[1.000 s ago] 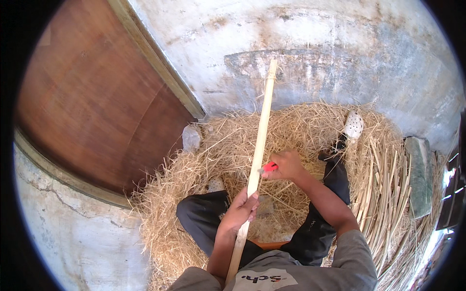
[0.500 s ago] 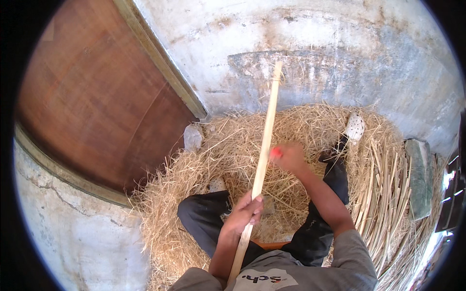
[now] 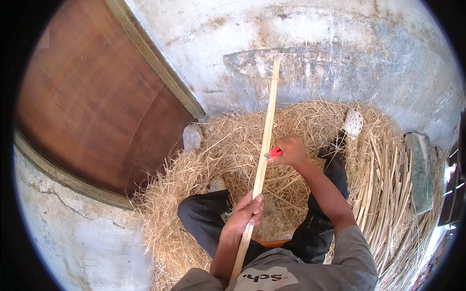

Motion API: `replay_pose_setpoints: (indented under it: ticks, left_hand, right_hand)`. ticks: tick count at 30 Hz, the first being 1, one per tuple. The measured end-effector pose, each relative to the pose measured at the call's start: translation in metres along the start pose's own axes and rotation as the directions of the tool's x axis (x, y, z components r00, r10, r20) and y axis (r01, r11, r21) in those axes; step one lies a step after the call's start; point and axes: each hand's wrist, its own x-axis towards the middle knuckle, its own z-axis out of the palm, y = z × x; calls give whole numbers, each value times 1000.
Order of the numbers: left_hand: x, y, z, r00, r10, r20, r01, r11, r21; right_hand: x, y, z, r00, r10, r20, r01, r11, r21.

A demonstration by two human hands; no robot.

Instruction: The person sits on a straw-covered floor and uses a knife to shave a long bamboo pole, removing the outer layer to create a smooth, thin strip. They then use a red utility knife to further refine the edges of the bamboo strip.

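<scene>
Wall (image 3: 369, 58): stained plaster, beyond the upper end of the wooden strip (image 3: 267, 138). Door (image 3: 97, 111): brown, well apart to the left of the strip. Straw (image 3: 165, 233): a loose heap beneath the strip and on both sides of it. Thin sticks (image 3: 383, 194): lying together, well apart to the right of the strip.

Wooden strip: long, pale and narrow, held at a slant; the lower end reaches the grey shirt (image 3: 330, 274), the upper end leans slightly right and away from the body. It passes through the grasp of the left hand (image 3: 246, 212), whose fingers are wrapped firmly around its lower half, their ends showing on its right side. The fingers of the right hand (image 3: 290, 150) are just beside the strip's right edge, higher along it than the left; they are curled tightly around the red handle of a knife (image 3: 275, 152).

Pose: the left forearm rises close along the strip's left side. The right arm is bent, its forearm slanting up and leftward to the strip, back of the hand uppermost.

Knife: blade directed left, overlapping the strip's right edge; depth of cut cannot be determined.

Shaving (image 3: 275, 77): thin and curled, at the strip's upper end.
</scene>
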Motion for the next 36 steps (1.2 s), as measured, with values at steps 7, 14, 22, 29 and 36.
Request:
replay_pose_setpoints:
  ticks: [7, 14, 22, 29, 36]
  left_hand:
    - [-21, -29, 2, 996, -54, 75, 52, 998, 30]
    - [-37, -37, 8, 981, -165, 105, 151, 980, 130]
    - [-10, -21, 3, 995, -72, -67, 88, 954, 288]
    - [17, 14, 0, 989, 71, -130, -29, 954, 300]
    - [18, 8, 5, 994, 34, -104, -4, 960, 281]
  right_hand:
    - [25, 79, -6, 949, 315, -5, -313, 941, -128]
    - [24, 135, -3, 766, 627, -140, -642, 755, -133]
    - [9, 48, -17, 778, 609, 153, -625, 774, 100]
    - [-18, -12, -6, 975, -31, 220, 13, 997, 80]
    - [-3, 16, -3, 957, 263, 123, -262, 965, -23]
